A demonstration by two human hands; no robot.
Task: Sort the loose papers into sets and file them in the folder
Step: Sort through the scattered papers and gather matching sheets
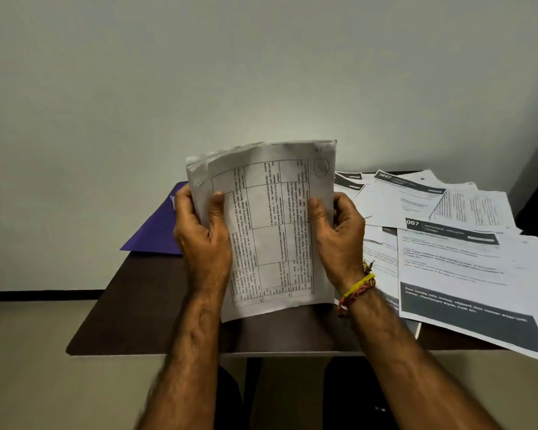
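I hold a stack of printed papers [270, 225] upright over the dark table [131, 318], its lower edge near the tabletop. The top sheet carries a table of text turned sideways. My left hand [201, 231] grips the stack's left edge, thumb on the front. On the right edge my right hand [339, 234] grips the same stack, also with its thumb in front. A purple folder [156, 234] lies flat on the table behind my left hand, partly hidden by it and the stack.
Several loose printed sheets [466, 268] with dark header bars lie spread over the table's right half, some overhanging the front right edge. A pale wall stands right behind the table. My legs show below the table's front edge.
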